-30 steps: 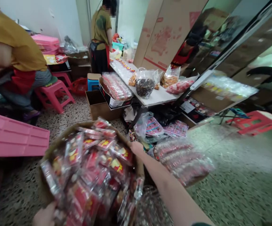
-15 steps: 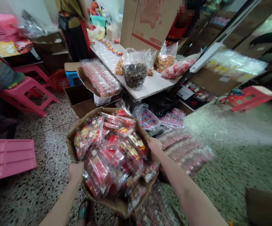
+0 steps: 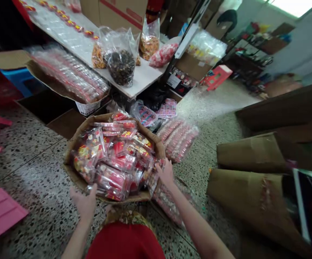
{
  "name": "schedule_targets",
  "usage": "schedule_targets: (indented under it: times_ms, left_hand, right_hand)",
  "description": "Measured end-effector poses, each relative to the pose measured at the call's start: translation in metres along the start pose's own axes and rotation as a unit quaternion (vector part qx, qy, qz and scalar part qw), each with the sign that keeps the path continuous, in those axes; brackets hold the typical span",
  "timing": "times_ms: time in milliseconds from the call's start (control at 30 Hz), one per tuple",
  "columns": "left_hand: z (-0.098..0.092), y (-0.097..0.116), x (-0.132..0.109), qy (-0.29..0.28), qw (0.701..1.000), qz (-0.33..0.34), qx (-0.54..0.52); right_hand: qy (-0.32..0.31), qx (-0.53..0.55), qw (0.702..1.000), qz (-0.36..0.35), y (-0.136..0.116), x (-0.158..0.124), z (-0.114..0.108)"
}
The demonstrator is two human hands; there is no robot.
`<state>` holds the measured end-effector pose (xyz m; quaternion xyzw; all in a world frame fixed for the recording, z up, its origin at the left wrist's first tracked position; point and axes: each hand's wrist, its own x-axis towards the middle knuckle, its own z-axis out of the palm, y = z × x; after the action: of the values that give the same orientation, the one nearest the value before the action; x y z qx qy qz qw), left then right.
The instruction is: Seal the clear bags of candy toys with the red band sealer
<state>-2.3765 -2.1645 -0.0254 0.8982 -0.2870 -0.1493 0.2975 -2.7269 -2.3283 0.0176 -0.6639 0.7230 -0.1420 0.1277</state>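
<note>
And here's the brown, round-cornered cardboard box (image 3: 158, 144), at eight o'clock from mid-view, heaped with flat red-and-yellow packets in clear plastic (image 3: 120, 160)! The bare left hand (image 3: 84, 201) is at its seven o'clock, fingers spread wide, gripping nothing. Between three and four, the bare right hand (image 3: 166, 174) has its fingers parted at the rim; whether they touch, I can't tell. Long clear bags of pinkish pieces (image 3: 178, 138) lie towards two, and up at twelve a clear plastic bag of dark pieces (image 3: 120, 66) stands on the white table (image 3: 146, 77).
</note>
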Motion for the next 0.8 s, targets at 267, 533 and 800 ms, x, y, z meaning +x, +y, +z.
schedule_targets:
  times_ms: [267, 533, 800]
  left_hand:
    - [0.051, 0.067, 0.014, -0.111, 0.952, 0.203, 0.202]
    - [0.095, 0.065, 0.027, -0.118, 0.948, 0.179, 0.236]
    - [0.011, 0.068, -0.013, -0.077, 0.955, 0.213, 0.19]
  right_hand:
    - [-0.111, -0.101, 0.988, -0.047, -0.061, -0.072, 0.078]
    - [-0.253, -0.106, 0.961, -0.038, -0.068, -0.029, 0.1]
    - [0.008, 0.127, 0.984, -0.121, -0.006, -0.126, 0.015]
